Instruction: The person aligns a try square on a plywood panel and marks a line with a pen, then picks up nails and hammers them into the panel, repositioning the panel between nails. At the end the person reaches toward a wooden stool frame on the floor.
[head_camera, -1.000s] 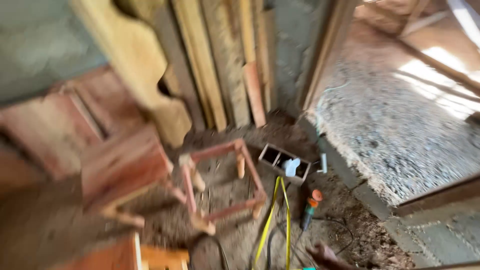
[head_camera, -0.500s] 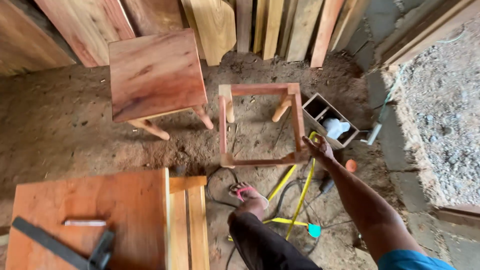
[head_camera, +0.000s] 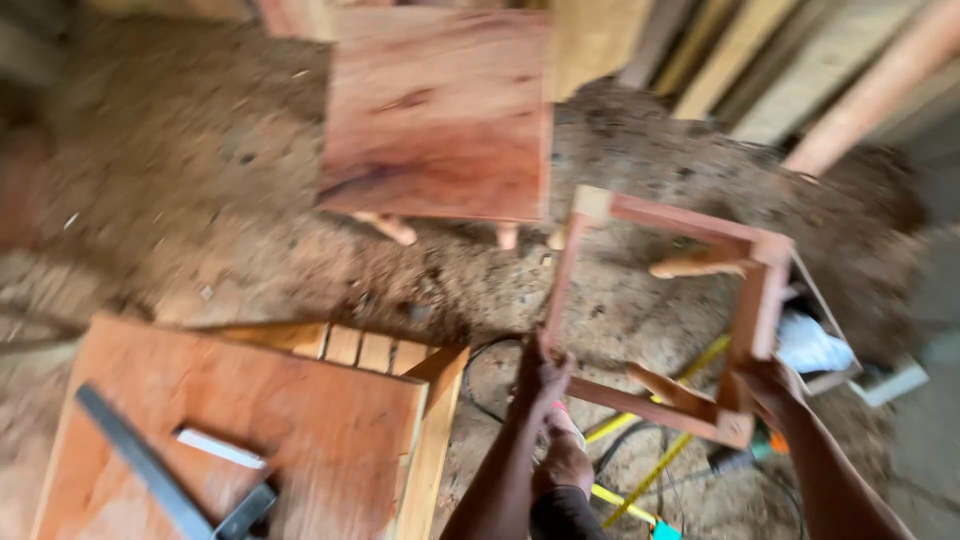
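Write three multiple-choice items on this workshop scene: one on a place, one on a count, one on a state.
1. Where does the finished stool stand?
A. beyond the open frame, to its left
B. on the board
C. in the tray

2. How many hands grip the stool frame?
A. none
B. one
C. two

3. The frame's top is:
A. boarded over
B. open
C. cloth-covered

Answers: 1 A, it stands on the dirt floor beyond the frame; 2 C, left hand and right hand hold its near corners; 3 B, floor shows through.
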